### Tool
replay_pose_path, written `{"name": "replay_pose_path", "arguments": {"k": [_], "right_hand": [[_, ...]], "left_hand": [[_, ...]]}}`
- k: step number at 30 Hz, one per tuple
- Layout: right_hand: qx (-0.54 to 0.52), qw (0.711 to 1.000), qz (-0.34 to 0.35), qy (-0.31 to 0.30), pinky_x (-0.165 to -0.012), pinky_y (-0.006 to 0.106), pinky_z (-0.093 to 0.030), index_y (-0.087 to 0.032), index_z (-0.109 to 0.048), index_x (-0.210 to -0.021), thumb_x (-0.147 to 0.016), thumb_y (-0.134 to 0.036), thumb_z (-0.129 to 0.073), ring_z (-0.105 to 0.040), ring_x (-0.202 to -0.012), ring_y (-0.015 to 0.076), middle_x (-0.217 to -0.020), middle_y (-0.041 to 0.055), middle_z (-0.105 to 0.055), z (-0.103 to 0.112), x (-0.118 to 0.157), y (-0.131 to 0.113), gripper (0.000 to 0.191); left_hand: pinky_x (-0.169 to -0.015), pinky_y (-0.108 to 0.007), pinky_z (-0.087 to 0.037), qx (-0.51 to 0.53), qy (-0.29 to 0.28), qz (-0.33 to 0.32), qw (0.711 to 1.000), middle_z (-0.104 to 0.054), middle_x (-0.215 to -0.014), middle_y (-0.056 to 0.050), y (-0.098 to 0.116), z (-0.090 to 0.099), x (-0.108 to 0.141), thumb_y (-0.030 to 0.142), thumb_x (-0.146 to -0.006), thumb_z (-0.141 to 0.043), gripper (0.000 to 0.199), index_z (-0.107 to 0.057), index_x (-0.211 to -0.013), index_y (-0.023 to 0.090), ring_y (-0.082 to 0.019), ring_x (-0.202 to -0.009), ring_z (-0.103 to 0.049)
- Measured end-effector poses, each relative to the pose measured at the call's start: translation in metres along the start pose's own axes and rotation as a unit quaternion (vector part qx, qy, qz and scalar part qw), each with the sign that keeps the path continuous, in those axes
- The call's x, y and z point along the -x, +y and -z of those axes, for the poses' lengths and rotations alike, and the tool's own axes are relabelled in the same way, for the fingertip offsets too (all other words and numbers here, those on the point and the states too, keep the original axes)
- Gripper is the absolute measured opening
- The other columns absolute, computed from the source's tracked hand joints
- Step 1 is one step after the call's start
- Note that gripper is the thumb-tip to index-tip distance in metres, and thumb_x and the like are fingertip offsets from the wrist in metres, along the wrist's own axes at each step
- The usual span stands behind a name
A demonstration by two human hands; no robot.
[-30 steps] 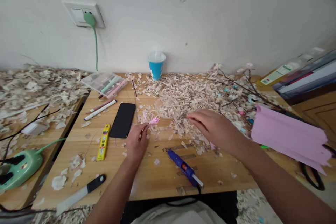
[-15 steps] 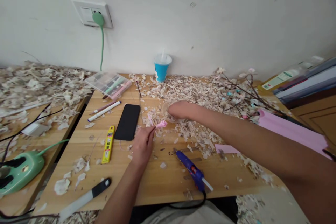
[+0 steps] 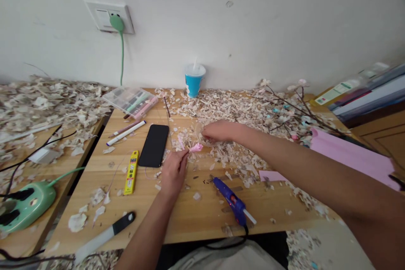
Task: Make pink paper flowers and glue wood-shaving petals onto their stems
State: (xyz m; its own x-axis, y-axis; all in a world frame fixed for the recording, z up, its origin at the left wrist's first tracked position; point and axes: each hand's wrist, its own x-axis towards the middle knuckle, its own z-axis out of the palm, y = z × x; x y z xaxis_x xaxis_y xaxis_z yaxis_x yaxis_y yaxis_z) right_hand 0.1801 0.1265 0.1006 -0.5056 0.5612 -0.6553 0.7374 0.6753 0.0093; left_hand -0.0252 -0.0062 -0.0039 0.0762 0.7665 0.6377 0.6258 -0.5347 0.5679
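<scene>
My left hand [image 3: 173, 170] is closed in a pinch on a thin stem topped by a small pink flower [image 3: 196, 147], held just above the wooden table [image 3: 186, 215]. Beyond the flower, my right hand [image 3: 219, 130] reaches in from the right, its curled fingers at a small clear round dish [image 3: 199, 131] among pale petals. What the right fingertips hold, if anything, is hidden. A black phone [image 3: 154, 145] lies left of my left hand. Nearer the front edge rests a blue glue gun [image 3: 230, 201] with a white stick in its rear.
A blue cup [image 3: 194, 81] stands by the wall. Scattered petals [image 3: 234, 107] cover the back, beside flowered branches [image 3: 300, 112] and pink paper [image 3: 351, 156]. At left lie a pen case [image 3: 131, 100], a yellow box [image 3: 130, 173], a black-handled knife [image 3: 106, 236] and a green power strip [image 3: 30, 206].
The view has shifted slightly. My right hand has moved a little at the dish, its fingers now showing more. My left hand keeps its pinch on the flower stem.
</scene>
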Motion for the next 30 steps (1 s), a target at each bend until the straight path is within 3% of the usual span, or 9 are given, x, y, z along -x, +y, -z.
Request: {"name": "replay_pose_path", "arguments": {"k": [7,16,24,30], "right_hand": [[-0.002,1.000,0.010,0.025,-0.087,0.042,-0.057,-0.017,-0.062,-0.119,-0.096,-0.039,-0.061,-0.065,-0.101,0.0200,-0.119,0.0079,-0.065,-0.003,-0.005,0.010,0.033],[-0.006,0.996,0.020,0.082,-0.088,0.042,-0.056,-0.018,-0.061,-0.121,-0.097,-0.037,-0.059,-0.065,-0.101,0.0196,-0.119,0.0076,-0.065,0.009,0.005,0.019,0.031],[0.052,0.998,-0.011,-0.015,-0.088,0.042,-0.056,-0.017,-0.062,-0.120,-0.095,-0.038,-0.062,-0.065,-0.103,0.0204,-0.120,0.0083,-0.065,0.002,-0.002,0.004,0.032],[0.060,0.998,-0.001,-0.022,-0.091,0.044,-0.055,-0.017,-0.062,-0.121,-0.095,-0.038,-0.062,-0.064,-0.107,0.0218,-0.123,0.0086,-0.064,0.001,-0.003,-0.001,0.034]], "left_hand": [[-0.078,-0.027,-0.055,-0.003,-0.003,0.009,1.000,-0.073,-0.091,-0.005,-0.001,0.000,0.000,0.020,-0.097,-0.059,0.017,-0.068,-0.111,0.020,-0.016,-0.083,-0.069],[-0.078,-0.026,-0.055,-0.005,0.003,-0.014,1.000,-0.073,-0.092,-0.005,0.000,0.001,-0.001,0.017,-0.097,-0.059,0.016,-0.066,-0.110,0.018,-0.015,-0.083,-0.069],[-0.079,-0.028,-0.055,-0.009,-0.004,-0.014,1.000,-0.073,-0.091,-0.005,0.000,0.000,-0.001,0.017,-0.097,-0.059,0.016,-0.066,-0.111,0.018,-0.016,-0.083,-0.069],[-0.081,-0.029,-0.055,-0.001,-0.003,-0.008,1.000,-0.074,-0.094,-0.005,-0.003,-0.002,0.002,0.017,-0.096,-0.060,0.019,-0.066,-0.113,0.020,-0.017,-0.086,-0.069]]}}
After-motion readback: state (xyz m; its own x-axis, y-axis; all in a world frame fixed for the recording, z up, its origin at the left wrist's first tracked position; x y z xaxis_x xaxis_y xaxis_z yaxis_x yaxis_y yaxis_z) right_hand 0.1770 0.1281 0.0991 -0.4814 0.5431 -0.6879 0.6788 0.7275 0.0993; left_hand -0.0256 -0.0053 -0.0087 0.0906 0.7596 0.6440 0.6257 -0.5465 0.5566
